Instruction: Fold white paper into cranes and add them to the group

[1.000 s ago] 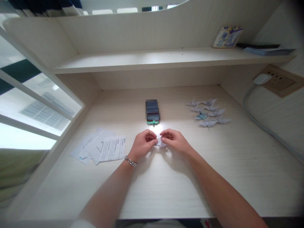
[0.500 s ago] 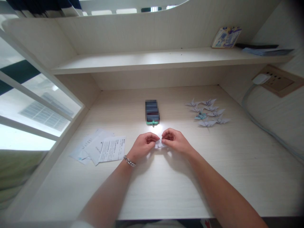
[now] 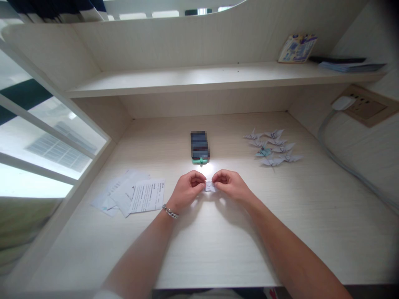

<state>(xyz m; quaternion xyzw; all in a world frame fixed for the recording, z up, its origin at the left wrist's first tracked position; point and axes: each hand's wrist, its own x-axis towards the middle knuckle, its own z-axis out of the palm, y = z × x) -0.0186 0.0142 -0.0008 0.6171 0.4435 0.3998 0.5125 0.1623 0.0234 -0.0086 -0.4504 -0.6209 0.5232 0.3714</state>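
Note:
A small folded piece of white paper [image 3: 210, 187] is pinched between my two hands, just above the desk. My left hand [image 3: 188, 189], with a silver chain bracelet [image 3: 170, 211] at the wrist, grips its left edge between thumb and fingers. On the opposite edge, the thumb and fingertips of my right hand [image 3: 232, 185] are closed. Beyond the hands lies a phone [image 3: 200, 145] with a green edge, its screen blurred out. Several folded paper cranes [image 3: 274, 160], one of them bluish, sit in a group at the right.
Printed paper sheets [image 3: 147, 195] overlap on the desk [image 3: 205, 257] at the left. A shelf [image 3: 174, 79] crosses above the desk's back, carrying a colourful packet [image 3: 297, 49]. A cable [image 3: 336, 160] runs from the wall socket [image 3: 368, 106] down the right side. Railings stand at the left.
Both hands have shifted very slightly on the paper. My left fingers have drawn a little leftward, so the gap between the hands is wider and more of the paper shows.

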